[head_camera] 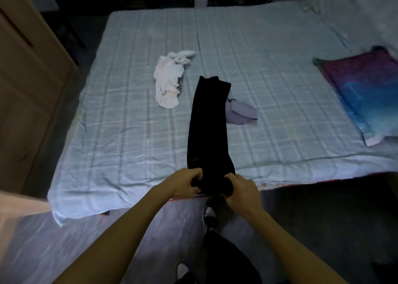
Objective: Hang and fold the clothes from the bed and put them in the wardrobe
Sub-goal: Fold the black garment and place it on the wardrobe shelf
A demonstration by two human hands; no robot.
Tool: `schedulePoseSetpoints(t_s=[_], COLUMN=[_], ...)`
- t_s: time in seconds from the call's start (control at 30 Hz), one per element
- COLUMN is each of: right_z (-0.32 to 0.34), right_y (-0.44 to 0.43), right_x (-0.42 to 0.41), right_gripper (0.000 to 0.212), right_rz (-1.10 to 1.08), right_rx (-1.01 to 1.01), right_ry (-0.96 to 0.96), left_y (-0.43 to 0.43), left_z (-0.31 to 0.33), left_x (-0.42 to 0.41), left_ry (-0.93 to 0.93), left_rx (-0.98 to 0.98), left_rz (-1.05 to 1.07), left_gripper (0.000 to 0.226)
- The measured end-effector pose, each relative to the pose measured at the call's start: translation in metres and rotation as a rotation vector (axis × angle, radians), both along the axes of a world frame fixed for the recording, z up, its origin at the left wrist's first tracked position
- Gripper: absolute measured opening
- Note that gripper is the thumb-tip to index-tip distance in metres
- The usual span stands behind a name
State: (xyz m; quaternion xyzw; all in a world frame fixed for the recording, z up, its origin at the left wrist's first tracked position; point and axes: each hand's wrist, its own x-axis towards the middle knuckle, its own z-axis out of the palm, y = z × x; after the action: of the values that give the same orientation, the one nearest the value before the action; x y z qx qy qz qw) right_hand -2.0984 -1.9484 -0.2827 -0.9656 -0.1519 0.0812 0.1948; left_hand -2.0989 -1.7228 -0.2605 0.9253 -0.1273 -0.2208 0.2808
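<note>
— Hands? Both the left hand (187, 182) and right hand (241, 189) curl round the near end of the black garment (207, 122), at the near edge of the bed (129, 132).
— Its axis?
— Straight away toward the bed's far side. Probably trousers, though it's too dark to be sure.

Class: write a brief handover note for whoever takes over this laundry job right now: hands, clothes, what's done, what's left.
Both the left hand and right hand grip the near end of the black garment. It lies as a narrow strip on the bed. The white garment lies crumpled to its left, lilac item at its right.
Done: black garment narrowed.
Left: finish folding it, handle the other two, stow everything.
</note>
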Motion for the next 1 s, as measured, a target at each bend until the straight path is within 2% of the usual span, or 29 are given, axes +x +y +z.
schedulePoseSetpoints(t_s=[0.2,0.43,0.53,0.63,0.7,0.8,0.9,1.0], right_z=[-0.018,-0.040,-0.066,-0.097,-0.120,-0.153,-0.177,-0.196], right_y=[-0.001,0.022,0.034,0.041,0.044,0.046,0.045,0.040], right_x=[0.025,0.118,0.148,0.164,0.163,0.148,0.135,0.129], right_gripper=[0.037,0.053,0.058,0.058,0.056,0.055,0.064,0.080], right_rz=[0.007,-0.009,-0.128,-0.155,-0.101,0.004,0.120,0.235], right_rx=[0.014,0.123,0.168,0.162,0.110,0.067,-0.019,-0.159], right_ry=[0.071,0.035,-0.035,-0.036,0.033,0.178,0.337,0.367], left_y=[0.000,0.014,0.016,0.009,0.001,-0.014,-0.026,-0.033], left_z=[-0.027,-0.059,-0.085,-0.114,-0.136,-0.168,-0.203,-0.226], left_x=[0.014,0.094,0.132,0.150,0.144,0.114,0.085,0.081], left_ry=[0.088,0.001,-0.052,-0.114,-0.120,-0.048,-0.029,-0.050], left_rx=[-0.199,-0.332,-0.415,-0.346,-0.245,-0.137,0.066,0.227], left_rz=[0.182,0.535,0.709,0.794,0.731,0.491,0.189,0.040], left_gripper=[0.028,0.025,0.037,0.050,0.047,0.045,0.059,0.069])
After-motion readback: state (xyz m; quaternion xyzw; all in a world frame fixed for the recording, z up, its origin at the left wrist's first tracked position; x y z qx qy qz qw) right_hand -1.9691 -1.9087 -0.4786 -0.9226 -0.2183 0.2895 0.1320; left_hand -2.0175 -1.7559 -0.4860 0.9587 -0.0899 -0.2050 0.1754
